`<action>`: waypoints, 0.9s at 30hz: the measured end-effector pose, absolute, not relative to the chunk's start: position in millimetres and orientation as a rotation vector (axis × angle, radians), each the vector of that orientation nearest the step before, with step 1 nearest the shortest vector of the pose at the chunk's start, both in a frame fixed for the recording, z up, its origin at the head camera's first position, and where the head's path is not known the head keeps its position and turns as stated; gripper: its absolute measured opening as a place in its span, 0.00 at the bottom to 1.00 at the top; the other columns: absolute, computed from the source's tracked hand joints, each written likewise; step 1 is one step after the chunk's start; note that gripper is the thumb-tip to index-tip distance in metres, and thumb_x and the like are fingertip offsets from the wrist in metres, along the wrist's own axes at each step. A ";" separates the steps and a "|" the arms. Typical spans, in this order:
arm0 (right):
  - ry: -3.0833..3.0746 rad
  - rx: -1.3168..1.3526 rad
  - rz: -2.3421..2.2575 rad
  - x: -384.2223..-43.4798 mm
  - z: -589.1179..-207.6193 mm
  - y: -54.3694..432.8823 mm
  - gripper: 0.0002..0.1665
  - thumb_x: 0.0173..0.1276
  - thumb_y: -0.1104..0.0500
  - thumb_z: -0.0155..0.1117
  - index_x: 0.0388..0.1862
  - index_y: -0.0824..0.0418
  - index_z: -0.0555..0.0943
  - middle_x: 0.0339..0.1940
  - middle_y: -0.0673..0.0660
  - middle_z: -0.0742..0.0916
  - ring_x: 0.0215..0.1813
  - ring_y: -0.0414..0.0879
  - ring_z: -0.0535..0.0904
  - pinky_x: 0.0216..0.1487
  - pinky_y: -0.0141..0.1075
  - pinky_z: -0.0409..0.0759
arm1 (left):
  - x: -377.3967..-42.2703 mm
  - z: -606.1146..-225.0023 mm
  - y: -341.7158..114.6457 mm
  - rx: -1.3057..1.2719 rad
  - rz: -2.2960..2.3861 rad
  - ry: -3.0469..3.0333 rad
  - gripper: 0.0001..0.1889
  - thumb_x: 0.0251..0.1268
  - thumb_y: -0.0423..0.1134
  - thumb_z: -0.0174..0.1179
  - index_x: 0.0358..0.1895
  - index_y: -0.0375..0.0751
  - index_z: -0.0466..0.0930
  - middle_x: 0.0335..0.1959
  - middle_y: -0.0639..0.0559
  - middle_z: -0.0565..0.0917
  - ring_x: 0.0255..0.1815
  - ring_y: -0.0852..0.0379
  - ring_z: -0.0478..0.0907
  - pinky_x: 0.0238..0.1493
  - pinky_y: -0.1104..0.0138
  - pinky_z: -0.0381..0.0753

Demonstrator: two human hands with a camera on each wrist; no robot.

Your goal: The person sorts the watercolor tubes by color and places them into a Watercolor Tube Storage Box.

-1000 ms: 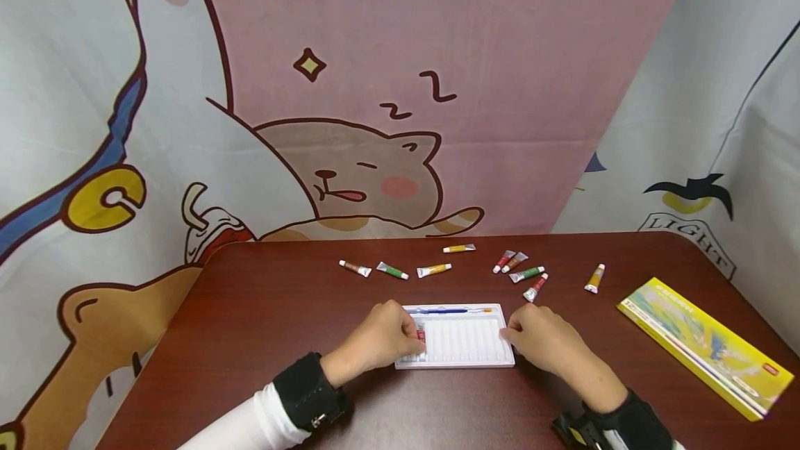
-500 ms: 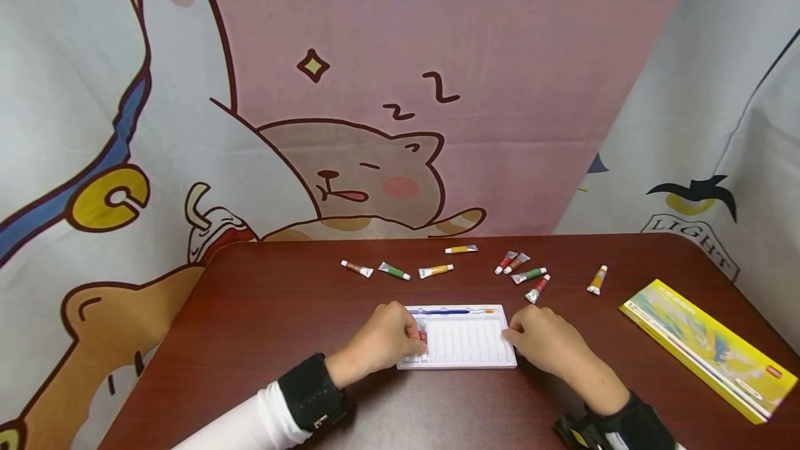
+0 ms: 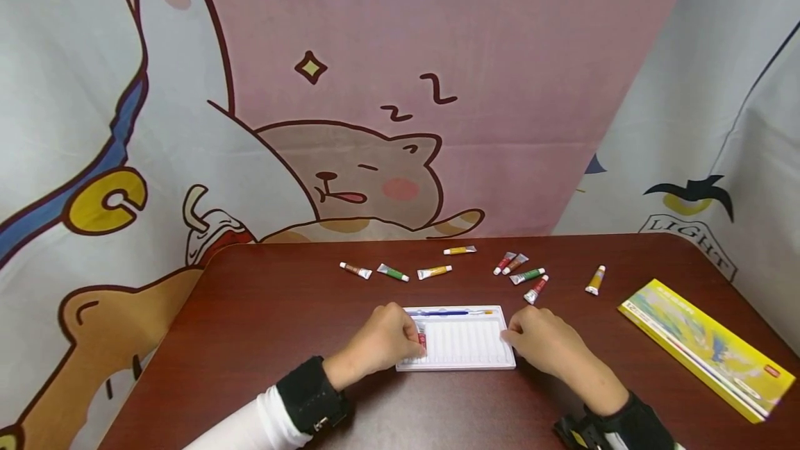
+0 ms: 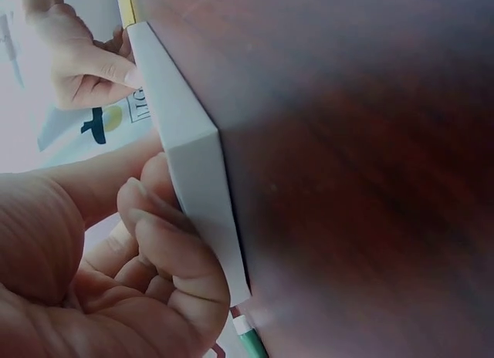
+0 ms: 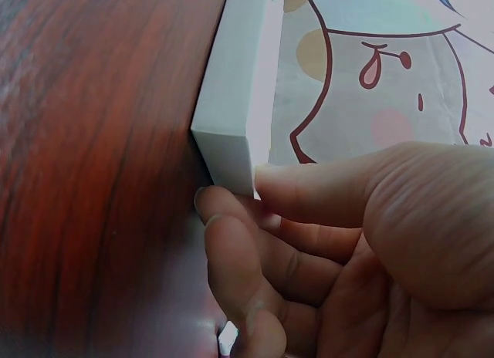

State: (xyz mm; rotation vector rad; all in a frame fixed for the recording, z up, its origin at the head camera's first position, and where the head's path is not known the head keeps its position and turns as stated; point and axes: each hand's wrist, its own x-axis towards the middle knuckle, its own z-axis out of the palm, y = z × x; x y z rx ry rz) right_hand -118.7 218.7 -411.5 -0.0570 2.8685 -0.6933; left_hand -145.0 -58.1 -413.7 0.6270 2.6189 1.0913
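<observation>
A white plastic paint tray [image 3: 469, 339] with ribbed slots lies flat on the table. A blue-handled paintbrush [image 3: 446, 312] rests along its far edge. One red paint tube [image 3: 421, 337] sits in the tray's left end, partly hidden by my left hand [image 3: 387, 339]. That hand grips the left end, its thumb over the tube and its curled fingers against the tray's outer wall [image 4: 204, 180] in the left wrist view. My right hand [image 3: 544, 339] pinches the right edge, thumb on the rim and fingers beside the tray's corner [image 5: 228, 157] in the right wrist view.
Several loose paint tubes lie beyond the tray, among them a brown tube [image 3: 355, 270], a green tube [image 3: 393, 272] and a yellow tube [image 3: 434, 272]. Another yellow tube [image 3: 596, 280] lies farther right, near a yellow box [image 3: 706, 349] along the table's right side.
</observation>
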 end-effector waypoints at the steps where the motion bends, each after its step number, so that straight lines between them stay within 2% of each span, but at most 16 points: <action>1: 2.870 -0.064 -0.691 -119.2 -411.5 218.5 0.19 0.70 0.57 0.72 0.19 0.54 0.78 0.16 0.49 0.74 0.20 0.44 0.68 0.25 0.38 0.64 | -145.3 -413.5 -59.0 0.620 1.097 2.613 0.17 0.52 0.30 0.79 0.13 0.44 0.82 0.10 0.65 0.71 0.17 0.65 0.66 0.20 0.71 0.64; 5: 2.896 -0.144 -0.688 -123.6 -410.3 223.0 0.13 0.69 0.57 0.73 0.25 0.54 0.83 0.18 0.49 0.77 0.22 0.44 0.70 0.27 0.40 0.67 | -145.0 -412.4 -61.5 0.583 1.099 2.597 0.16 0.51 0.30 0.79 0.14 0.44 0.82 0.10 0.64 0.73 0.17 0.64 0.67 0.20 0.70 0.64; 9: 3.036 -0.320 -0.614 -133.5 -409.6 244.6 0.03 0.66 0.63 0.74 0.34 0.56 0.87 0.28 0.50 0.85 0.29 0.46 0.79 0.32 0.46 0.77 | -144.0 -411.6 -60.6 0.574 1.099 2.588 0.15 0.51 0.30 0.79 0.14 0.43 0.83 0.11 0.63 0.75 0.18 0.64 0.68 0.20 0.70 0.65; 11: 3.143 -0.388 -0.531 -139.8 -410.2 259.5 0.07 0.62 0.67 0.75 0.37 0.59 0.88 0.34 0.51 0.87 0.34 0.48 0.82 0.34 0.49 0.81 | -143.8 -411.6 -59.5 0.577 1.106 2.578 0.15 0.51 0.30 0.79 0.15 0.42 0.83 0.11 0.63 0.75 0.18 0.64 0.68 0.20 0.70 0.65; 15: 3.294 -0.514 -0.356 -153.8 -413.0 285.6 0.12 0.58 0.72 0.76 0.40 0.61 0.89 0.38 0.55 0.87 0.41 0.54 0.85 0.34 0.51 0.83 | -143.8 -412.5 -58.0 0.573 1.107 2.584 0.15 0.50 0.29 0.79 0.14 0.41 0.83 0.11 0.62 0.75 0.19 0.63 0.68 0.20 0.70 0.66; 19: 3.309 -0.665 -0.222 -165.7 -417.6 297.3 0.14 0.57 0.71 0.78 0.43 0.61 0.90 0.40 0.57 0.86 0.45 0.56 0.83 0.36 0.50 0.84 | -143.8 -412.9 -59.3 0.560 1.098 2.601 0.15 0.49 0.29 0.79 0.14 0.42 0.83 0.10 0.62 0.75 0.20 0.62 0.69 0.21 0.69 0.66; 22: 3.311 -0.736 -0.143 -171.0 -421.0 299.6 0.15 0.57 0.69 0.80 0.44 0.62 0.90 0.38 0.56 0.85 0.43 0.54 0.81 0.36 0.47 0.84 | -144.5 -412.8 -59.5 0.556 1.094 2.598 0.15 0.50 0.29 0.79 0.14 0.42 0.83 0.11 0.63 0.75 0.19 0.62 0.69 0.21 0.69 0.66; 27: 3.314 -0.799 -0.013 -175.5 -424.5 301.1 0.12 0.57 0.67 0.82 0.40 0.62 0.90 0.31 0.54 0.81 0.37 0.52 0.79 0.30 0.45 0.81 | -147.0 -413.5 -57.9 0.558 1.090 2.595 0.15 0.51 0.30 0.79 0.13 0.44 0.83 0.10 0.64 0.75 0.18 0.63 0.68 0.21 0.69 0.65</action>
